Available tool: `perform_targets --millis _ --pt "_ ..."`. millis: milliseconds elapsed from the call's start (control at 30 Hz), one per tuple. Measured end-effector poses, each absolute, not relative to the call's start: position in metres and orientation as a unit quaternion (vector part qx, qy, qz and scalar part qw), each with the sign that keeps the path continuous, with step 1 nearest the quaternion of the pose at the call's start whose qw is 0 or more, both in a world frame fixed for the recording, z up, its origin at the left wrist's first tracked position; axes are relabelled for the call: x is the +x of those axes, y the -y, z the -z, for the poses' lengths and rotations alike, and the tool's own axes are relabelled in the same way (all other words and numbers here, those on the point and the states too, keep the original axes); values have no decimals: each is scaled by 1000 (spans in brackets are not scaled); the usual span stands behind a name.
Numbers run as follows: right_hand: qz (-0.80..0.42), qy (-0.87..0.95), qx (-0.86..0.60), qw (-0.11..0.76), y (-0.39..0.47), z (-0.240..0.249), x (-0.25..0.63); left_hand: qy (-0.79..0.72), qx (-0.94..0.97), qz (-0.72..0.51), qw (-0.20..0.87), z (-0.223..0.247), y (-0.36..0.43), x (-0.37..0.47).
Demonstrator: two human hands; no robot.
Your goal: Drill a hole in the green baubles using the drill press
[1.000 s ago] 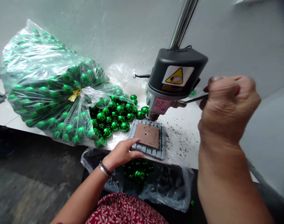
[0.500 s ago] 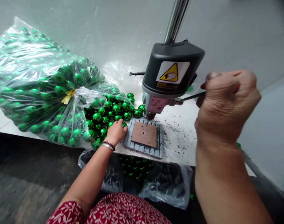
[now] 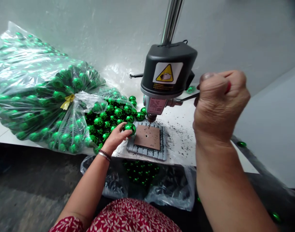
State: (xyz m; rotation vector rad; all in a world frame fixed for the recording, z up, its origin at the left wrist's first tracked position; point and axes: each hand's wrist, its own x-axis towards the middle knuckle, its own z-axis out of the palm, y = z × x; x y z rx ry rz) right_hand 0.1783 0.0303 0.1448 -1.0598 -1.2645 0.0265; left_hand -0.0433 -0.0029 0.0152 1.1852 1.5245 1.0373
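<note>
My left hand (image 3: 117, 137) pinches a shiny green ball (image 3: 130, 129) between thumb and fingers, just left of the drill base. At the right, my right hand (image 3: 221, 103) is closed round the end of the lever (image 3: 189, 97) of a black drill press (image 3: 168, 71). Its thin drill bit (image 3: 149, 125) hangs over a brown square pad (image 3: 147, 138) that has a small hole near its middle. The pad lies on a grey slotted base (image 3: 134, 149). My right fingers hide the lever's grip.
A big clear bag (image 3: 41, 106) of green balls, tied with yellow, lies at the left. Loose green balls (image 3: 108, 116) spill from beside it. Dark shavings (image 3: 175, 132) dot the white table (image 3: 183, 154). Below the table edge, an open plastic bag (image 3: 171, 190) holds more green balls.
My left hand has lifted a green ball out of the loose pile and turned so that it shows. My right hand stays on the lever. The whole view has shifted slightly.
</note>
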Motion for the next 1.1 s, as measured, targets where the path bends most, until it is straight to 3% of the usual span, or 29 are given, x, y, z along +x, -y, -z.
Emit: perform_targets --millis 67,167,800,1100 --pt "-25 539 -490 685 -28 -148 176 -567 380 -463 567 -13 1 -38" --pt "-44 532 -490 689 -23 -154 174 -540 333 -470 613 -10 -5 -29" --pt "-67 548 -498 669 -13 -155 174 -642 594 -332 354 -10 -21 7" --pt "-63 544 -494 676 -12 -153 174 -631 663 -283 288 -10 -14 20"
